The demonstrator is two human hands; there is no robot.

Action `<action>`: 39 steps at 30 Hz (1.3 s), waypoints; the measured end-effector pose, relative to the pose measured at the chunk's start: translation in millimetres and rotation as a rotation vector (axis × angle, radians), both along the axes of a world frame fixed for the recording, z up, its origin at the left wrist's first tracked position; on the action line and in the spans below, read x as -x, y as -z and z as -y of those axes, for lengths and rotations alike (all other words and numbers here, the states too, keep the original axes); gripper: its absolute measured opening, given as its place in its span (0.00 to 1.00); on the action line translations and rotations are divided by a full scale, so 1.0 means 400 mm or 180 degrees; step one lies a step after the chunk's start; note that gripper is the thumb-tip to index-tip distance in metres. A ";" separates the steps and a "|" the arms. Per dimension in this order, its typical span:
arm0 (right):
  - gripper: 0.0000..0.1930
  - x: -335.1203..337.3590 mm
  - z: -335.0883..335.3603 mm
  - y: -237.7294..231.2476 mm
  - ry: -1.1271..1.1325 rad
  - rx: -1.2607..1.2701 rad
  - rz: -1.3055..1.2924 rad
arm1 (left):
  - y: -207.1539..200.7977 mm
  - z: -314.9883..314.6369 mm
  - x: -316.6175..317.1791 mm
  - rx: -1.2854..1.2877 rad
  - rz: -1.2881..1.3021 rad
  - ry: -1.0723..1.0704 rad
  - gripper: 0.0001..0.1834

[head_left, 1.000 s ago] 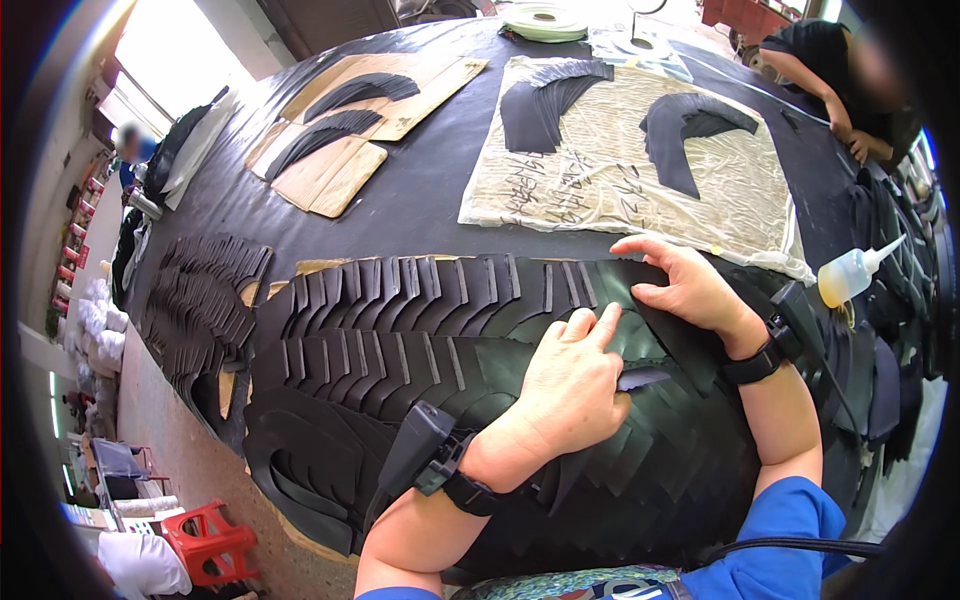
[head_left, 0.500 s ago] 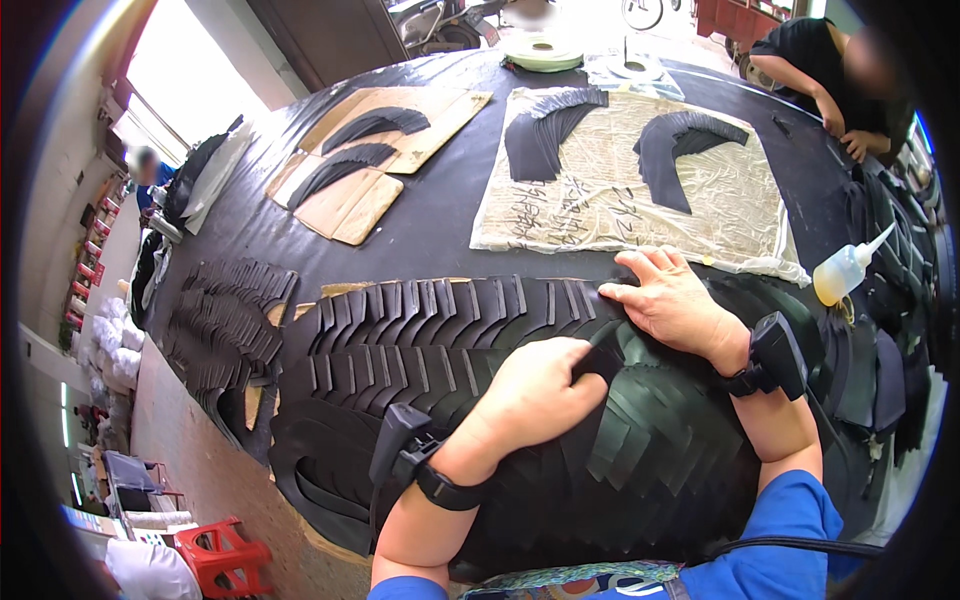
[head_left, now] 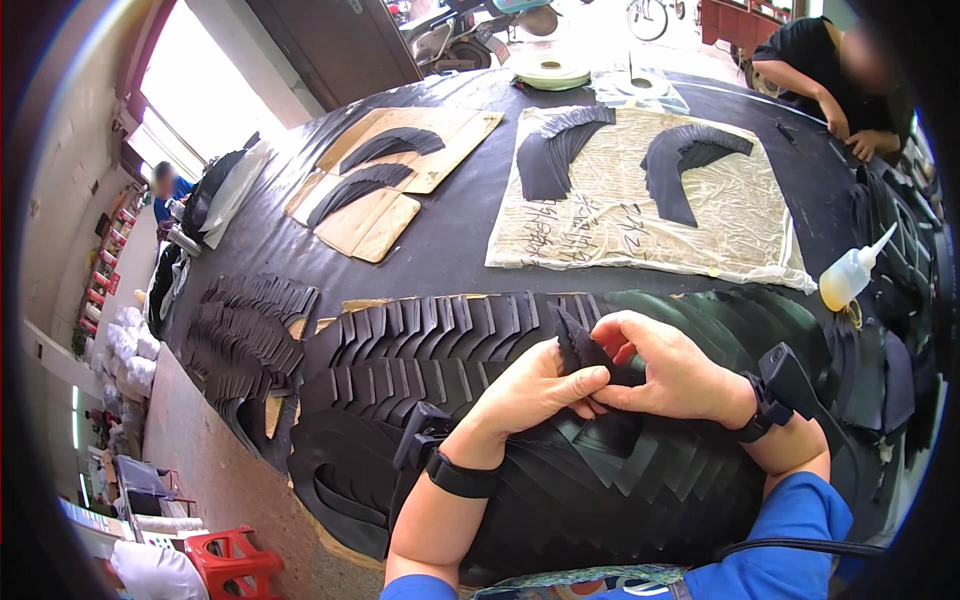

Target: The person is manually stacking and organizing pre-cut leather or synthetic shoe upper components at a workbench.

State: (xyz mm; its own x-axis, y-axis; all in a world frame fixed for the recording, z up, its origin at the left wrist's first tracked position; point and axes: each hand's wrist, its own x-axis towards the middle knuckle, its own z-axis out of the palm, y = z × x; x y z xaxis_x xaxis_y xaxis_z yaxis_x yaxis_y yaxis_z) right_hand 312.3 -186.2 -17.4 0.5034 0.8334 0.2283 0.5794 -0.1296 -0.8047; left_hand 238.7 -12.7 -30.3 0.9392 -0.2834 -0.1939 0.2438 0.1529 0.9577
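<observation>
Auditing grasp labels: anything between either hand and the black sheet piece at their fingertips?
Nothing visible. The black sheet piece sits directly between the left hand and the right hand; the layered black sheets lie beneath, not in between. Some contact areas are hidden.

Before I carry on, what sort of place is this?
Probably a workshop, perhaps for leather or similar sheet material: rows of overlapping black pieces lie on a large black-covered table, and a nozzle bottle sits at the right.
</observation>
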 end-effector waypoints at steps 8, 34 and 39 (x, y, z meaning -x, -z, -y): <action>0.23 -0.006 0.001 0.019 -0.0064 -0.0110 -0.0458 | 0.022 -0.003 -0.007 -0.0278 0.0097 -0.0155 0.16; 0.12 -0.222 -0.019 0.147 0.0066 0.0474 -0.1006 | 0.035 0.051 0.033 -0.4025 0.2290 0.0233 0.11; 0.13 -0.217 -0.028 0.150 0.0098 0.0452 -0.0620 | 0.035 0.050 0.031 -0.4057 0.2236 0.0243 0.12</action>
